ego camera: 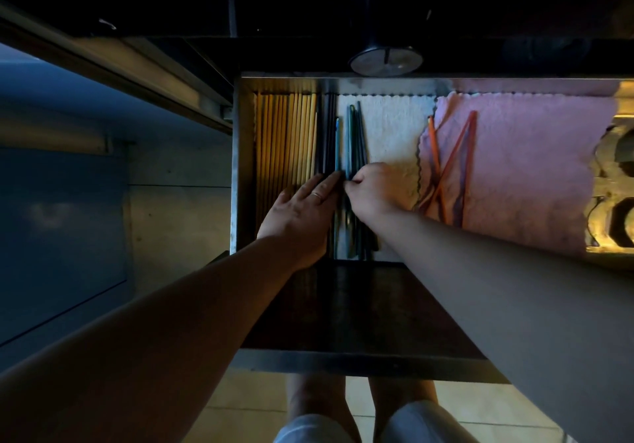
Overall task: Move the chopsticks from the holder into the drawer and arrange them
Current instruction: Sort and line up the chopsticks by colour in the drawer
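An open drawer (240, 168) holds chopsticks sorted by colour. Several wooden yellow chopsticks (286, 140) lie side by side at the left. Dark ones (326, 133) lie beside them, then blue-green chopsticks (353, 137) on a white cloth (391, 133). Orange chopsticks (456, 154) lie crossed on a pink cloth (531, 168). My left hand (302, 212) lies flat with fingers together on the dark chopsticks. My right hand (374, 192) pinches the blue-green chopsticks at their middle. A dark round holder (384, 48) stands on the counter behind the drawer.
A yellowish patterned object (614, 181) sits at the drawer's right end. The drawer's dark front panel (360, 308) is near me, above my knees and a tiled floor. A cabinet front (61, 236) lies to the left.
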### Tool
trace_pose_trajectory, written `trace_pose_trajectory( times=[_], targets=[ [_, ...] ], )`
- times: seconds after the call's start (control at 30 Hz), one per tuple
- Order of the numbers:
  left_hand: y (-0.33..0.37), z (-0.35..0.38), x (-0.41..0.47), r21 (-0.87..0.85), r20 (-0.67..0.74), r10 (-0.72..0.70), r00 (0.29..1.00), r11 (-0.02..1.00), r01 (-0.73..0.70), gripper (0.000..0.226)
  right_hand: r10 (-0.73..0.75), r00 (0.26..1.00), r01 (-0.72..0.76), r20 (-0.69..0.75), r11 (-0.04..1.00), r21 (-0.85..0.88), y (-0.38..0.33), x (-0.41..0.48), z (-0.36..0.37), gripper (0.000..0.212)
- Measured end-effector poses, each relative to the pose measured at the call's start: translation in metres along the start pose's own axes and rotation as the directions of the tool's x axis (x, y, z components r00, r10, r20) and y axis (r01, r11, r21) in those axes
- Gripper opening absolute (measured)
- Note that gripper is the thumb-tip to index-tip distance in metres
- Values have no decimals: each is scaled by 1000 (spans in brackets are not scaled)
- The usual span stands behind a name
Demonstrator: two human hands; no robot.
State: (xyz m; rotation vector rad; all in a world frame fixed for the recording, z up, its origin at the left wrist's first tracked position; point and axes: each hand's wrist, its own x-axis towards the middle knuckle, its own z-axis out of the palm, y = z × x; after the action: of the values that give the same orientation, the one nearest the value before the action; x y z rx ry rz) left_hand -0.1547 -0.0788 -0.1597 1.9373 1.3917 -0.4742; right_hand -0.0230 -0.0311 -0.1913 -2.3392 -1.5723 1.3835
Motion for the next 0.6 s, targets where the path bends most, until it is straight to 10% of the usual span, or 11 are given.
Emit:
trace_pose_trajectory(
  times=[0.6],
  targets=[
    [16,3,13,162,31,-13,999,987,8,86,-98,979,106,-177,993,41,21,-15,-19,14]
  ],
)
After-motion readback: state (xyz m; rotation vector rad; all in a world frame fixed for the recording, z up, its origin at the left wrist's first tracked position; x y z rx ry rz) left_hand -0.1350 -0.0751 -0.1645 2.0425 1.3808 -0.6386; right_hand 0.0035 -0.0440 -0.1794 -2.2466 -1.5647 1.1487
